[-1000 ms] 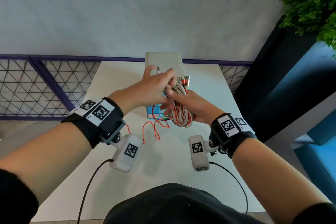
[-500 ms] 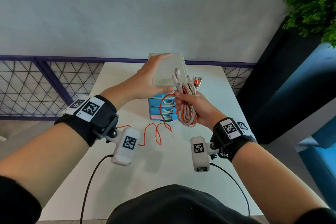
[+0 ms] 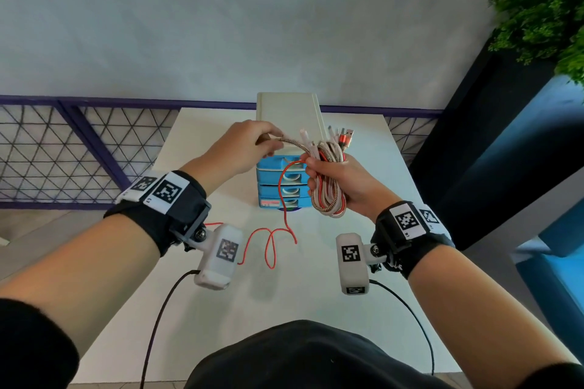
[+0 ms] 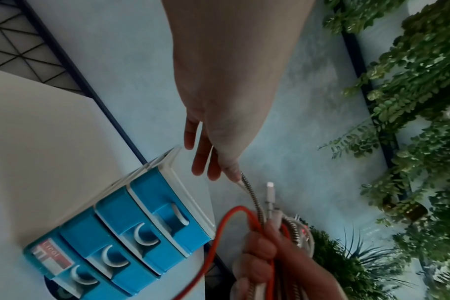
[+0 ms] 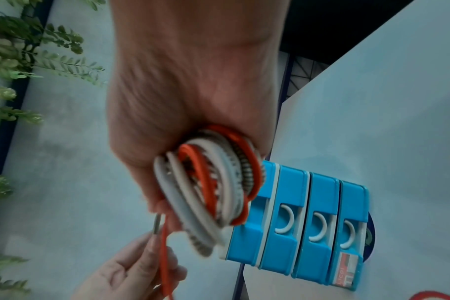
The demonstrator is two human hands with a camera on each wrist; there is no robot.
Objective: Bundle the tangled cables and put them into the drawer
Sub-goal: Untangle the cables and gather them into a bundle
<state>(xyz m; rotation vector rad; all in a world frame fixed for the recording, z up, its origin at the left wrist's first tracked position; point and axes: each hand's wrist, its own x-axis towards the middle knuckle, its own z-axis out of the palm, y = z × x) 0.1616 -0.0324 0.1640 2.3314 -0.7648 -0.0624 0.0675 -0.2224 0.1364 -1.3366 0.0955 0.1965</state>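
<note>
1. Up above the white table [image 3: 202, 309], the right hand [image 3: 346, 186] is wrapped around a coiled bundle of cables [image 3: 328, 189], white, braided and orange strands looped together, with the plug ends [image 3: 343, 136] sticking up past the fingers.
2. Just to its left, the left hand [image 3: 249, 148] pinches the end of one braided cable [image 3: 292, 144] between thumb and fingertips; that strand arcs across to the bundle, so the two hands are near each other but apart, joined only by the cable.
3. From the left wrist view, the thumb and a fingertip [image 4: 230, 172] close on the braided end while the other fingers stay extended.
4. One orange cable [image 3: 278, 221] trails loose out of the bundle, hangs down in front of the drawers and lies in loops on the table.
5. Behind the hands stands a small drawer unit [image 3: 281, 189] with a white top and four blue drawer fronts stacked one above another, all pushed in.
6. From the right wrist view, the coil [image 5: 213, 182] sits close in front of the unit's top drawer [image 5: 257, 213]; whether they touch I cannot tell.
7. Green plants [image 3: 543, 9] sit at the far right, and a purple-framed mesh railing [image 3: 63, 148] runs behind the table.
</note>
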